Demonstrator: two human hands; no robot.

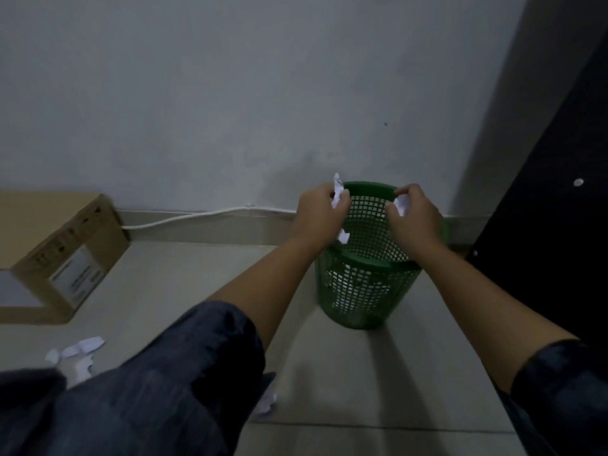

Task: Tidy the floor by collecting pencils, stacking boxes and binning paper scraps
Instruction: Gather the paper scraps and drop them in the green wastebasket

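A green mesh waste bin (368,292) stands on the floor against the wall. Both my hands hover over its open top. My left hand (317,213) grips white paper scraps (337,192); one piece (343,236) shows below the hand, over the bin's mouth. My right hand (416,217) pinches another white scrap (402,204) between thumb and fingers. More white paper shows through the mesh inside the bin. Loose paper scraps (77,352) lie on the floor at the lower left, and one more scrap (268,403) lies by my knee.
A cardboard box (62,255) with a white label sits on the floor at the left against the wall. A white cable (197,214) runs along the skirting. Dark furniture (552,225) stands at the right. My knee (164,373) fills the lower left.
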